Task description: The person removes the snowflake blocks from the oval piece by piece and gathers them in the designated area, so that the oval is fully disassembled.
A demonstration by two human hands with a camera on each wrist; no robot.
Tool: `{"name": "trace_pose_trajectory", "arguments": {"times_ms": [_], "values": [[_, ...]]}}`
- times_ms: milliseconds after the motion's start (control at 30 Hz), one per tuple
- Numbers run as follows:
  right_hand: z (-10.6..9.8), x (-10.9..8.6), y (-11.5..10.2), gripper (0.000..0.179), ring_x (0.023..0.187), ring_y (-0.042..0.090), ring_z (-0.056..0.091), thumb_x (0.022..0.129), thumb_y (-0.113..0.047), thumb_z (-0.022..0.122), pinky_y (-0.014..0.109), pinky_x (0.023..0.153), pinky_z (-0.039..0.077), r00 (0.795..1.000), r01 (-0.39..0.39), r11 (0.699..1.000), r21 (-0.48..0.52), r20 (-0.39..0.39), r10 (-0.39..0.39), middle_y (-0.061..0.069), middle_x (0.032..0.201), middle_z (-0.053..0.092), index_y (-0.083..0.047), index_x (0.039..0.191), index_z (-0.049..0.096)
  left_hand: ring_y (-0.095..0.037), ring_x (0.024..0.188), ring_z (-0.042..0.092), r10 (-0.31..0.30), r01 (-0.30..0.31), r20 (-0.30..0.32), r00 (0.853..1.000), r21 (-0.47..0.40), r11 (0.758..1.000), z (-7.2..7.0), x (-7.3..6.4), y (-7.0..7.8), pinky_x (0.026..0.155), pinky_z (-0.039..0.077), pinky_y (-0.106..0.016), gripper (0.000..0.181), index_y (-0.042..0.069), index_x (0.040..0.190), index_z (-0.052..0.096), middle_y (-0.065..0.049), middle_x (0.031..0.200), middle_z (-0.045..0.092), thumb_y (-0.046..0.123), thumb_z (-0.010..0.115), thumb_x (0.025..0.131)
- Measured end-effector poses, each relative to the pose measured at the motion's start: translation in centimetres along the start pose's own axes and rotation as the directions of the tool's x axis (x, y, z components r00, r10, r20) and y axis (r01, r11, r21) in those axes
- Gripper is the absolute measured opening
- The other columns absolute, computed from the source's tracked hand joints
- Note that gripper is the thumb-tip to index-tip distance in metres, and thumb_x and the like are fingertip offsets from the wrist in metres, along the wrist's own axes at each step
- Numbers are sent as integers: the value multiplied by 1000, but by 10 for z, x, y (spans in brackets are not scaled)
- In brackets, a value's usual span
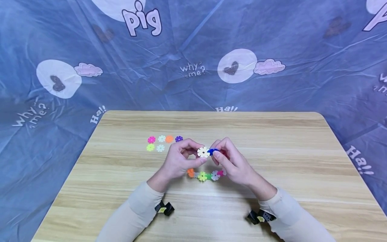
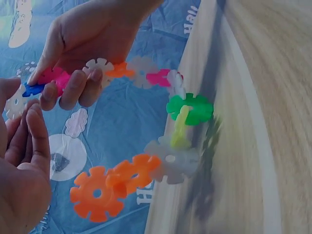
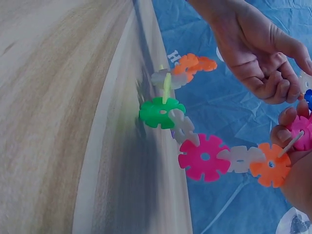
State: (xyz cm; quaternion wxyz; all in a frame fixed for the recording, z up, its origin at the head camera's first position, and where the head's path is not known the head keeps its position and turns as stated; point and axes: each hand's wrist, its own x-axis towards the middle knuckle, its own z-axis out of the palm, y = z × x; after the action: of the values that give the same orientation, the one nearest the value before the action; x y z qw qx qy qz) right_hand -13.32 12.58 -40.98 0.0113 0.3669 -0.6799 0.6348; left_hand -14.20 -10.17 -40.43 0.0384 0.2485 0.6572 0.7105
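Observation:
Between thumb and fingers my left hand (image 1: 178, 159) pinches a white snowflake disc (image 1: 203, 152). My right hand (image 1: 234, 161) pinches a blue snowflake disc (image 1: 212, 152), which meets the white one edge to edge. From the right hand a chain of interlocked discs hangs down in a curve. In the left wrist view it runs through a pink disc (image 2: 54, 80), a green disc (image 2: 191, 108) and a clear disc (image 2: 171, 159) to an orange end disc (image 2: 97, 193). Part of the chain is hidden behind the fingers.
Left of the hands, several loose discs lie on the wooden table (image 1: 121, 188), among them a pink disc (image 1: 151, 139), a yellow disc (image 1: 150, 147), an orange disc (image 1: 169, 138) and a purple disc (image 1: 179, 138). A blue printed cloth (image 1: 169, 87) hangs behind the table.

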Motion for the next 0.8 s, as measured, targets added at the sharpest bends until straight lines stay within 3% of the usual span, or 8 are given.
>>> {"name": "trace_pose_trajectory", "arguments": {"times_ms": [167, 233, 333, 500, 567, 667, 733, 800], "values": [[-1, 1, -1, 6, 75, 25, 53, 111, 3, 45, 40, 61, 47, 999, 22, 999, 24, 48, -23, 5, 93, 57, 9, 109, 43, -6, 87, 68, -14, 14, 48, 999, 2, 1000, -5, 0, 2, 82, 61, -21, 33, -19, 109, 67, 2, 98, 76, -13, 81, 79], [-1, 1, -1, 6, 75, 24, 53, 112, 3, 45, 40, 61, 46, 998, 22, 999, 28, 65, -23, 4, 92, 56, 9, 109, 43, -6, 87, 68, -8, 8, 71, 997, 1, 1000, -7, 1, 3, 82, 61, -20, 33, -20, 108, 67, 10, 98, 75, -13, 81, 78], [-1, 1, -2, 7, 75, 23, 53, 112, 2, 45, 38, 63, 47, 997, 13, 1000, 19, 73, -15, 4, 92, 56, 8, 109, 44, -6, 87, 68, -8, 8, 82, 997, -3, 1000, -8, 1, 2, 82, 61, -19, 33, -20, 108, 67, 11, 97, 75, -12, 81, 79], [-1, 0, -2, 4, 78, 20, 53, 111, 3, 46, 31, 65, 48, 1000, 12, 999, -48, 25, -10, 3, 95, 56, 7, 110, 45, -6, 83, 66, -13, 12, 23, 1000, 31, 999, -3, 1, 1, 77, 60, -20, 30, -17, 106, 69, -15, 94, 75, -12, 81, 78], [-1, 0, 0, 3, 77, 19, 53, 110, 5, 46, 29, 65, 49, 1000, 26, 997, -67, -10, -26, 4, 97, 57, 8, 110, 44, -6, 81, 66, -9, 10, -13, 1000, 49, 999, -1, 1, 2, 75, 60, -20, 29, -15, 105, 70, -19, 95, 74, -11, 82, 79], [-2, -1, 2, 2, 75, 20, 53, 109, 9, 45, 31, 64, 49, 997, 49, 996, -73, -51, -52, 6, 100, 57, 10, 109, 44, -6, 81, 66, -3, 8, -70, 998, 62, 998, -2, 1, 4, 75, 59, -20, 29, -15, 105, 69, -7, 97, 76, -12, 82, 79], [-3, -2, 2, 2, 74, 20, 53, 108, 11, 46, 31, 64, 50, 996, 46, 996, -76, -66, -51, 6, 101, 58, 9, 109, 44, -7, 82, 67, 2, 3, -97, 995, 57, 998, -6, 1, 7, 76, 60, -19, 30, -15, 105, 68, 5, 98, 76, -14, 82, 78], [-4, -2, -1, 2, 75, 19, 53, 108, 9, 47, 30, 65, 50, 998, 25, 996, -83, -63, -30, 4, 100, 58, 8, 109, 45, -7, 83, 67, 6, -1, -110, 994, 53, 999, -9, 1, 10, 77, 60, -19, 30, -16, 105, 68, 10, 99, 76, -15, 81, 77]]}}
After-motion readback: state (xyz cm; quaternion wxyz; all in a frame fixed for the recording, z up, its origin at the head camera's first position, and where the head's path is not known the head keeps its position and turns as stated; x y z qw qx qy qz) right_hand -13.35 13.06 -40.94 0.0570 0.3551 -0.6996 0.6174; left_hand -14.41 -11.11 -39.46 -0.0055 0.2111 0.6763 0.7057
